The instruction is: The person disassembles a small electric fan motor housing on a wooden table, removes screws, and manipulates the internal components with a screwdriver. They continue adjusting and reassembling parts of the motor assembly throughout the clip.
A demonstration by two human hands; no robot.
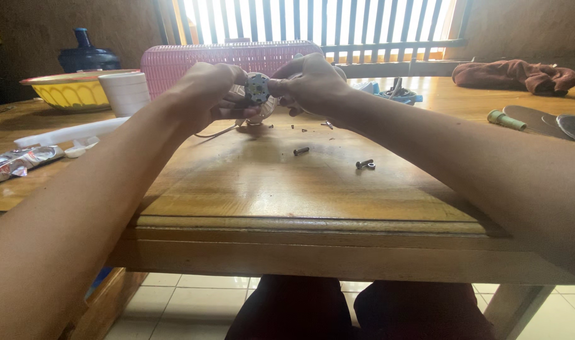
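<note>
I saw the small round white part [257, 89] held above the far middle of the wooden table [249, 182], between both hands. My left hand [207, 88] closed on it from nine o'clock, my right hand [309, 80] from three o'clock, fingertips pinched on its rim; both were equally near. Its flat face looked toward me. A thin wire [215, 133] hung down at seven o'clock. Loose screws [301, 151] lay at five o'clock on the table. The back of the part was hidden by my fingers, and I could not make out its details.
</note>
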